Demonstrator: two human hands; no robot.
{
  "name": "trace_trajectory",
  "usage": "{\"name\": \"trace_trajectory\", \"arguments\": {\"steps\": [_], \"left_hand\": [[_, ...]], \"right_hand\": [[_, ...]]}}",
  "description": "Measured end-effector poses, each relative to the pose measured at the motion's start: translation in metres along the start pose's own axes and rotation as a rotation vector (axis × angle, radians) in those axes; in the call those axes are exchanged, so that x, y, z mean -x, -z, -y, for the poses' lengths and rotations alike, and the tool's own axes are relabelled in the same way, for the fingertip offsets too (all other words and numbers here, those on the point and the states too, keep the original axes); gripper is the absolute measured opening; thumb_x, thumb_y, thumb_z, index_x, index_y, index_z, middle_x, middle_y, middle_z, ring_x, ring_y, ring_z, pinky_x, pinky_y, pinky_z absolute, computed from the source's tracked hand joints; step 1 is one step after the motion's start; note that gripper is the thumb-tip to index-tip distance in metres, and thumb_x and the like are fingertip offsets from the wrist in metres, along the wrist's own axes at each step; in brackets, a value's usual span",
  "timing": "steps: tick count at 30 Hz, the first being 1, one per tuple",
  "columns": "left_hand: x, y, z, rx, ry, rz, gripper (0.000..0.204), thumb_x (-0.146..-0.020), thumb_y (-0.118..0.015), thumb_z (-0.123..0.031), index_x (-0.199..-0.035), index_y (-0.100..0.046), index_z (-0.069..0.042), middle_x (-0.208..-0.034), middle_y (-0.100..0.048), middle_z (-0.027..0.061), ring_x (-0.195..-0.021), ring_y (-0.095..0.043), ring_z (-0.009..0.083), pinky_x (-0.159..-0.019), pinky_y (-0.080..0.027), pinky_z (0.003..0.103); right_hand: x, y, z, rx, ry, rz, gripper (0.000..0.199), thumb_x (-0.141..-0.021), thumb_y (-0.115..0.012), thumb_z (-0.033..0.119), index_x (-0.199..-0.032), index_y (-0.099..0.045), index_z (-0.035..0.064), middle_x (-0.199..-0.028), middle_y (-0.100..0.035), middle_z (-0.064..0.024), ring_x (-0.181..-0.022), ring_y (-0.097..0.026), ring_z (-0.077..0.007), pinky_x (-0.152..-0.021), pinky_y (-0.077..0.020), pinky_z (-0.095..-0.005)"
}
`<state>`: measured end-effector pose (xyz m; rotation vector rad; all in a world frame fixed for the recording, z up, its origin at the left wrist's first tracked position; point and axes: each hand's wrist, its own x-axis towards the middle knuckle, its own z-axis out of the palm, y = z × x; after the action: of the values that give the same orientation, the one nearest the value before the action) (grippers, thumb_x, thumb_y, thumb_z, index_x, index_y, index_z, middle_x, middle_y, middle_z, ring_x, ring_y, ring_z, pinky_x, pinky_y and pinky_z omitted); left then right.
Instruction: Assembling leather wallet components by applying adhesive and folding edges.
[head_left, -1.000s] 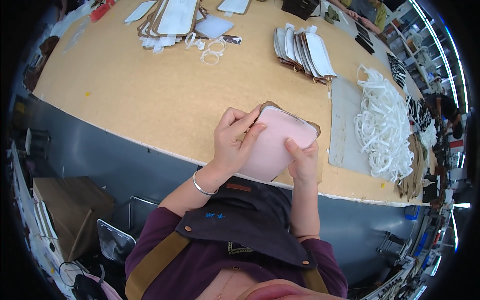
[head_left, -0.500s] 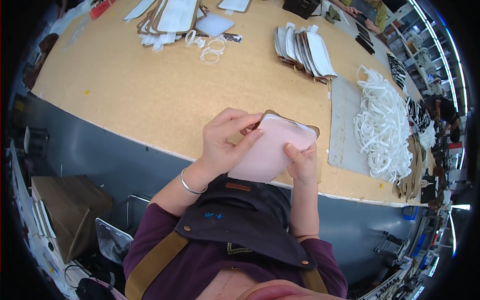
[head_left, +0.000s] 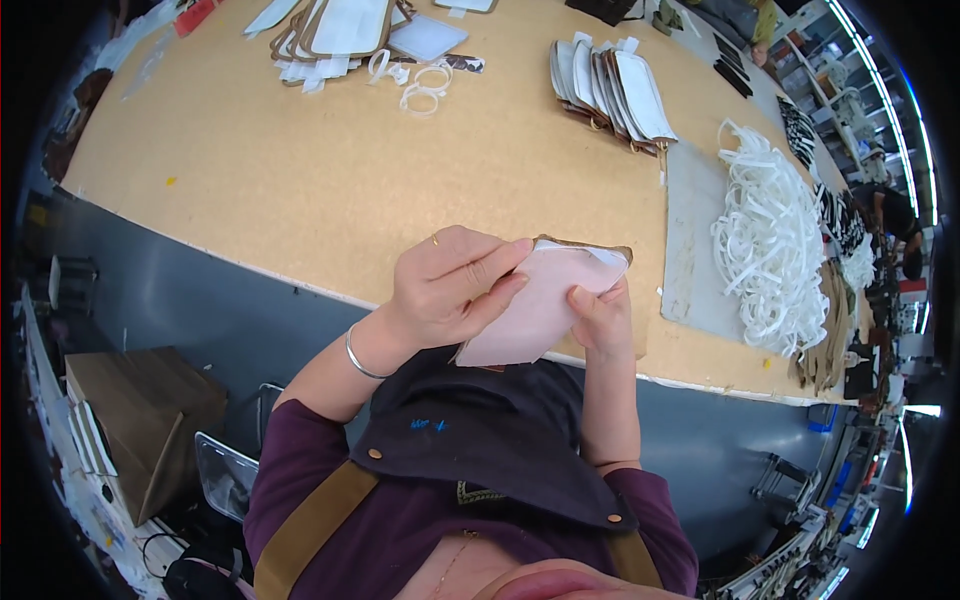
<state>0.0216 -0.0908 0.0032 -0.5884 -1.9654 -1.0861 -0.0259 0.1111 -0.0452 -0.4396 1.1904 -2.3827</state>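
Head view, centre of frame: both hands on one pale pink flat piece [head_left: 530, 312] with a brown edge along its top, held up just over the near edge of the desk [head_left: 300, 190]. Left hand [head_left: 450, 285] lies across the left side of the piece, fingers [head_left: 490, 262] curled over the front face and pressed down on it, thumb hidden behind, so a closed grip on the piece. Silver bracelet [head_left: 358, 355] on that wrist, ring on one finger. Right hand [head_left: 605, 318] comes up from below at the right edge of the piece, thumb on the front face, other fingers tucked behind it, pinching the piece. Piece tilted, lower corner pointing down toward the dark apron [head_left: 480, 440].

Right of the hands, flat on the desk, a grey mat [head_left: 690, 240], and further right a heap of white cords [head_left: 770, 250] lying partly on it. Upper centre-right, a fanned stack of white pieces [head_left: 610, 85]. Upper left, more white-and-brown pieces [head_left: 340, 30] with a few white loops [head_left: 425, 85] just beside them. Lower left, below the desk, a brown cardboard box [head_left: 140, 420].
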Motion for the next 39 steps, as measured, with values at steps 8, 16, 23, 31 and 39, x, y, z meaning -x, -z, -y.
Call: {"name": "trace_trajectory", "arguments": {"steps": [8, 16, 23, 31, 39], "left_hand": [[0.000, 0.004, 0.002, 0.494, 0.403, 0.100, 0.034, -0.068, -0.072, 0.001, -0.101, -0.065, -0.002, -0.084, -0.063, 0.0066, -0.067, -0.057, 0.0135, -0.056, -0.047, 0.024], [-0.007, 0.011, -0.002, 0.044, -0.009, 0.111, 0.032, -0.067, -0.072, 0.000, -0.099, -0.065, -0.003, -0.077, -0.063, 0.0060, -0.068, -0.057, 0.0121, -0.057, -0.046, 0.024], [-0.012, 0.017, -0.003, 0.548, 0.402, 0.203, 0.033, -0.063, -0.072, 0.001, -0.095, -0.067, -0.002, -0.075, -0.062, 0.0080, -0.061, -0.056, 0.0174, -0.053, -0.045, 0.025], [-0.018, 0.020, -0.007, 0.167, -0.007, 0.238, 0.035, -0.066, -0.067, 0.005, -0.101, -0.065, 0.001, -0.073, -0.060, 0.0095, -0.057, -0.055, 0.0163, -0.049, -0.042, 0.024], [-0.007, -0.001, -0.033, 0.796, 0.722, 0.101, 0.044, -0.083, -0.057, 0.001, -0.126, -0.046, -0.001, -0.099, -0.060, 0.0106, -0.085, -0.059, 0.0145, -0.074, -0.048, 0.025]], "right_hand": [[0.002, 0.003, 0.002, -0.001, -0.031, 0.024, 0.040, -0.075, -0.070, 0.005, -0.112, -0.055, 0.0011, -0.106, -0.062, -0.0112, -0.098, -0.060, -0.0185, -0.084, -0.0486, -0.0337], [0.002, 0.004, -0.001, -0.023, -0.008, 0.053, 0.035, -0.074, -0.070, 0.003, -0.106, -0.058, 0.0012, -0.101, -0.064, -0.0102, -0.095, -0.061, -0.0181, -0.082, -0.0488, -0.0330], [0.003, 0.000, 0.003, -0.063, -0.029, 0.094, 0.033, -0.074, -0.069, 0.000, -0.104, -0.056, 0.0017, -0.101, -0.064, -0.0098, -0.093, -0.061, -0.0174, -0.081, -0.0487, -0.0321], [0.001, 0.005, 0.002, -0.001, -0.033, 0.119, 0.030, -0.073, -0.069, -0.001, -0.099, -0.056, 0.0026, -0.096, -0.063, -0.0071, -0.088, -0.060, -0.0135, -0.078, -0.0479, -0.0292], [-0.013, -0.007, 0.024, 0.163, 0.035, 0.080, 0.037, -0.072, -0.072, 0.003, -0.104, -0.054, 0.0017, -0.099, -0.062, -0.0067, -0.090, -0.059, -0.0137, -0.079, -0.0472, -0.0283]]}}
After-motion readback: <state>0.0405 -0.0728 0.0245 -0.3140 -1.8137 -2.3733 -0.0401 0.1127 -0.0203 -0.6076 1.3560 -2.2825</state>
